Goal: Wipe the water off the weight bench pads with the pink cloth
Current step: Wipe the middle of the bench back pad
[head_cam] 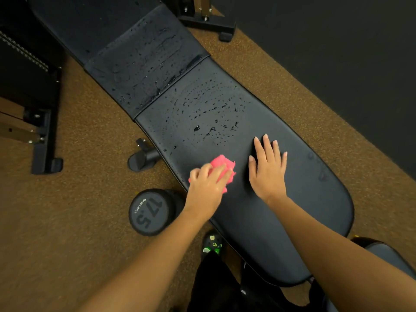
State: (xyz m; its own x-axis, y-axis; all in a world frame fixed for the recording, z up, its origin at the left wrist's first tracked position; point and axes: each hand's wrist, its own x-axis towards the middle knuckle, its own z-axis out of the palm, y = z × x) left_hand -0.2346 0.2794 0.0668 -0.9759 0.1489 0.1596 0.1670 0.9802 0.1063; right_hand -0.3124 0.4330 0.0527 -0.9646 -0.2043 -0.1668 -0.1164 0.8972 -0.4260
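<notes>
A black weight bench runs diagonally across the view. Its long near pad [292, 210] carries water droplets [209, 115] over its far half. The shorter middle pad [144, 64] beyond the seam is wet too. My left hand [207, 185] grips the bunched pink cloth [221, 164] against the near pad's left edge, just below the droplets. My right hand [267, 167] lies flat on the pad beside the cloth, fingers straight and spread, holding nothing.
A black 17.5 dumbbell [150, 211] stands on the brown floor left of the bench. A bench adjustment knob [141, 157] sticks out near it. Black rack feet [45, 140] sit at left and another frame foot [209, 21] at top. My shoe [211, 244] is under the bench.
</notes>
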